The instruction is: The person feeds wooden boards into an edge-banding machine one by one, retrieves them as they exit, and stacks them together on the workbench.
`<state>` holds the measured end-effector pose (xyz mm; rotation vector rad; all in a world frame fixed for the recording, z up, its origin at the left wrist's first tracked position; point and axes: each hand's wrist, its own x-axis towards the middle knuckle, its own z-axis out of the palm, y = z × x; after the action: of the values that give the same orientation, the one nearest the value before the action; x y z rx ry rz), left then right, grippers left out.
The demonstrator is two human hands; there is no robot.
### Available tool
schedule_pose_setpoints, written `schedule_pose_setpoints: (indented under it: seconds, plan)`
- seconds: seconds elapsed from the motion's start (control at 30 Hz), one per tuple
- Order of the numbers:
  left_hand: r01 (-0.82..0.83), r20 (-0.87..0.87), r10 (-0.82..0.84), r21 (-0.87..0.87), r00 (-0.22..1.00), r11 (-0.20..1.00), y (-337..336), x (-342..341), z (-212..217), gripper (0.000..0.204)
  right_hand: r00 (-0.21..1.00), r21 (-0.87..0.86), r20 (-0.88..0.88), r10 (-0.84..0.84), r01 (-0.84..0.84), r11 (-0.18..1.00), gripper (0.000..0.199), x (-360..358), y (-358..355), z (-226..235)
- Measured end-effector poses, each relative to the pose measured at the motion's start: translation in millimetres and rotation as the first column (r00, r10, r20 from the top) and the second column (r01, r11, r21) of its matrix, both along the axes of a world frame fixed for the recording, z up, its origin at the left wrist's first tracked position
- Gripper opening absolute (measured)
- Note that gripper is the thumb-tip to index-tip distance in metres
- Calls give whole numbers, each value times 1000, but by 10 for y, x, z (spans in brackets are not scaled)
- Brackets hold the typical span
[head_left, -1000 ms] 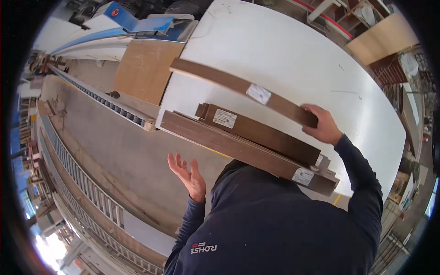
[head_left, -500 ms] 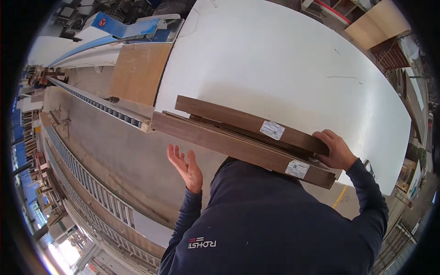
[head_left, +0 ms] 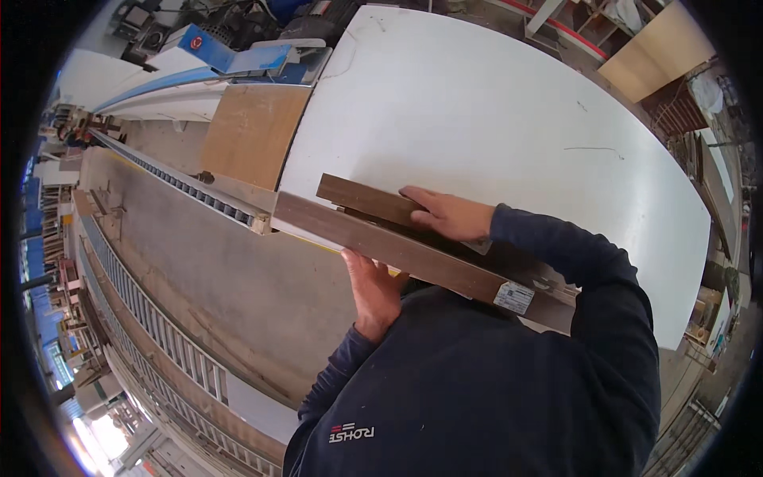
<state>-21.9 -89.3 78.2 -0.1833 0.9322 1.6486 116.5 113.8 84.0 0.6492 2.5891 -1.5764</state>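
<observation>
Several long dark-brown boards stand on edge together along the near edge of a white table. The near brown board (head_left: 397, 246) carries a white label (head_left: 514, 296) toward its right end. Behind it, the far brown board (head_left: 362, 195) leans slightly apart, leaving a dark gap. My right hand (head_left: 455, 217) grips the top of this far board near its middle, the other fingers hidden behind it. Against the lower edge of the near board, my left hand (head_left: 373, 292) holds from below, fingertips partly tucked under it. My right forearm covers part of the stack's right end.
The white tabletop (head_left: 509, 103) spreads out beyond the boards. A tan wooden panel (head_left: 253, 131) adjoins it on the left, near a blue-and-white machine (head_left: 230, 60). A roller rail (head_left: 183, 184) runs off to the left, and a slatted metal rack (head_left: 159, 318) stands lower left.
My right hand has slid left from the right end of the far board to its middle. My left hand, open in the air before, has come up against the near board.
</observation>
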Motion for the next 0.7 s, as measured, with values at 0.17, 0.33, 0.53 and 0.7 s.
schedule_pose_setpoints:
  seconds: [0.17, 0.33, 0.53, 0.7]
  plan:
    - [-27, -32, 26, -46, 999, 999, 57, 84, 56, 76, 999, -11, 13, 48, -48, 999, 56, 6, -105, -47]
    - [-116, -321, 93, -52, 942, 992, 66, 151, 127, 79, 997, 146, -38, 61, -55, 988, 56, 44, -111, -41]
    - [5, -744, -177, -235, -644, 972, 203, -198, 560, 68, 976, 448, -162, 146, -59, 892, 58, 51, -94, -73]
    - [510, -689, 35, -500, -724, 700, 422, -550, 781, 73, 990, 269, -58, 125, -105, 957, 58, 18, -155, -17]
